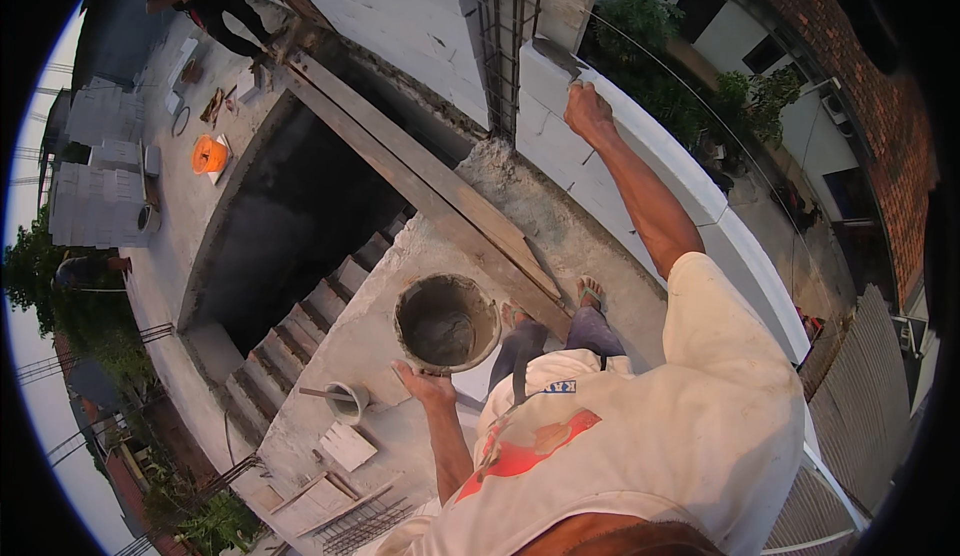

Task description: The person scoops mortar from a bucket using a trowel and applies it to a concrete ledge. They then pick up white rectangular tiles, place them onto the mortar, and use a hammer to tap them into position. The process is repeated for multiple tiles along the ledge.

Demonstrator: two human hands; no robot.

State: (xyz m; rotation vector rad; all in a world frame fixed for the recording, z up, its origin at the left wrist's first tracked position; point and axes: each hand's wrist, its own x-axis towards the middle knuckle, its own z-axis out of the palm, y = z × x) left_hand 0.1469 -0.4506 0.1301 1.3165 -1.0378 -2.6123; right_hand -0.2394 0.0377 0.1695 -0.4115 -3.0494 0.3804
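My left hand (pixel 425 384) supports the near side of a round bucket (pixel 398 331), its fingers partly hidden beneath it. Wet grey mortar (pixel 447 328) lies inside the bucket. My right arm reaches forward, and my right hand (pixel 588 111) is closed around the handle of a trowel (pixel 556 57). The trowel's blade rests at the top of a low wall of white blocks (pixel 640 141), close to where it meets an upright cage of steel bars (pixel 512 36).
Wooden planks (pixel 430 181) span a dark opening, where concrete stairs (pixel 300 331) descend. A smaller bucket (pixel 347 404) stands on the left. Across the opening are an orange bucket (pixel 209 154), stacked white blocks (pixel 100 181) and another person (pixel 225 11). Beyond the wall lies a drop.
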